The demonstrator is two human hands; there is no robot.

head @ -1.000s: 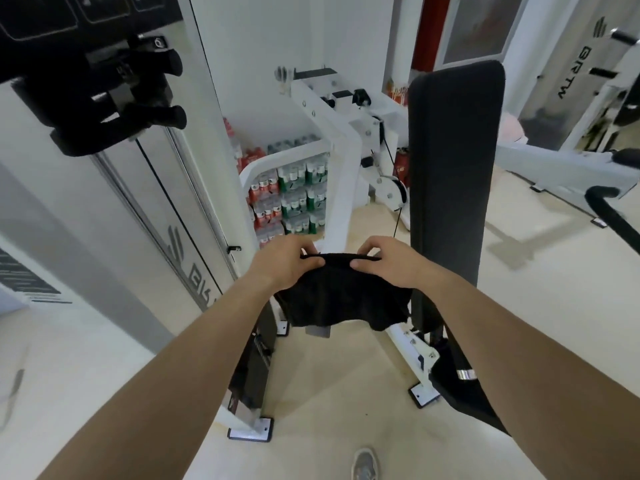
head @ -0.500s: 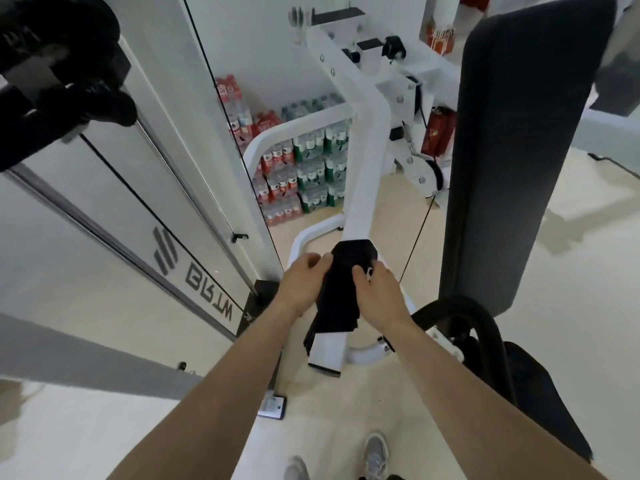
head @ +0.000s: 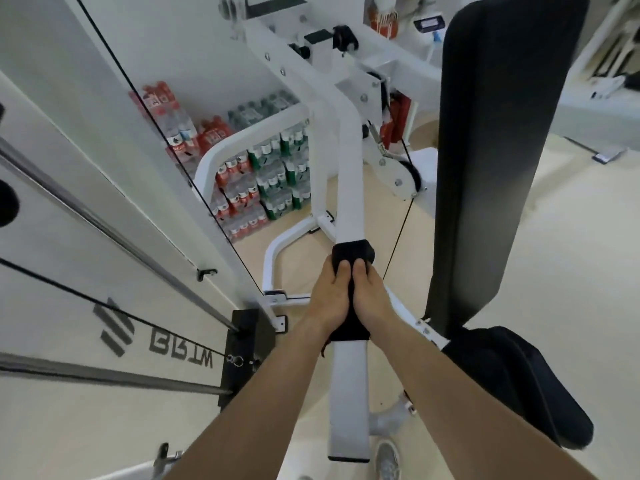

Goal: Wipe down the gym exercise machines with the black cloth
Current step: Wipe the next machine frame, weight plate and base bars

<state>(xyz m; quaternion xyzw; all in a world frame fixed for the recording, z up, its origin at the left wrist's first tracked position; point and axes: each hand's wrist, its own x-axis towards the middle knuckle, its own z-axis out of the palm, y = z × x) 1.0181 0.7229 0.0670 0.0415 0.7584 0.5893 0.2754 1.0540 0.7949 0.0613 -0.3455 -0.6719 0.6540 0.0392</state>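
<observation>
Both hands are on one job; left hand [head: 327,297] and right hand [head: 374,301] sit side by side, thumbs touching, fingers curled round the black cloth [head: 353,252]; the cloth is wrapped round the white frame beam [head: 349,188] of a machine, showing just past the fingertips and again under the wrists; so each hand grips cloth and beam together, nothing slack. Progress, as a judgement: a wiping stroke on this beam is in hand, task far from done; the beam runs on beyond the fingertips and back below the wrists, and no frame shows which stretch is clean; the black back pad [head: 495,150] off to the right hand's side and the seat pad [head: 512,382] beside the right forearm carry no cloth; same for the weight-stack cover [head: 104,237] on the left hand's side; other white machines far beyond the right hand look untouched, though blurred; the cable [head: 394,247] runs just beside the right fingers, apart from them.
</observation>
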